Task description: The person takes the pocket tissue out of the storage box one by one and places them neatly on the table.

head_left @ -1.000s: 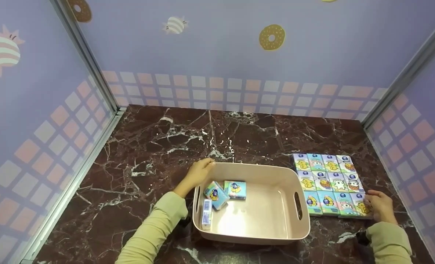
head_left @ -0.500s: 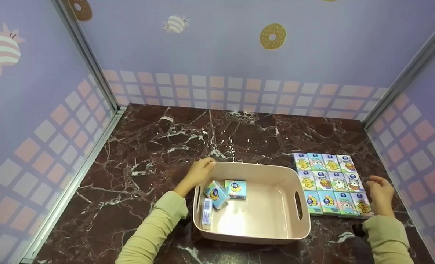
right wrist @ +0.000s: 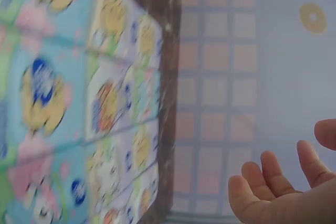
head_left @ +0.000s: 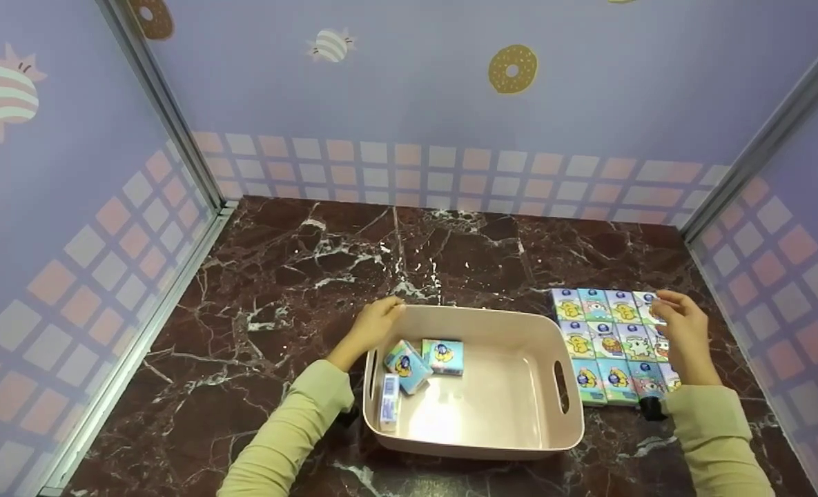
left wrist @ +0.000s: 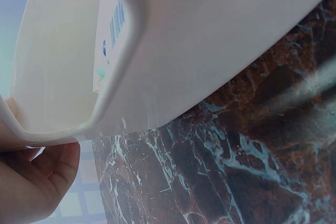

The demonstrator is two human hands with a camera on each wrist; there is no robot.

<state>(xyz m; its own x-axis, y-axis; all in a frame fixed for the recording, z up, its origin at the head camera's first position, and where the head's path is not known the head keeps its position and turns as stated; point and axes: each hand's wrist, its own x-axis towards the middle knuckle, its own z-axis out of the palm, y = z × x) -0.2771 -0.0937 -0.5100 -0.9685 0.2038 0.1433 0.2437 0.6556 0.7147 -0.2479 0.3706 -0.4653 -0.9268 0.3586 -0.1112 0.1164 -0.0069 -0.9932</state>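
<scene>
My left hand [head_left: 375, 323] grips the rim of a pale beige plastic basket [head_left: 512, 393] at its far left corner. In the left wrist view its fingers curl at the rim beside the handle hole. Three small tissue packs lie inside at the left: a blue pack [head_left: 442, 356], a tilted pack [head_left: 408, 367], and a pack on its edge [head_left: 389, 402]. Right of the basket, several cartoon-printed tissue packs [head_left: 605, 339] form a tight block. My right hand [head_left: 686, 335], holding nothing, is over the block's right side and hides part of it. Its fingers are loosely bent in the right wrist view.
The dark red marble tabletop [head_left: 298, 290] spreads to the left and behind the basket. Purple printed panels, including the back panel [head_left: 415, 83], enclose it on three sides. A metal rail [head_left: 139, 338] runs along the left edge.
My right hand has lifted away from the near right corner of the pack block and moved up and left over its right column. The left hand and basket stay put.
</scene>
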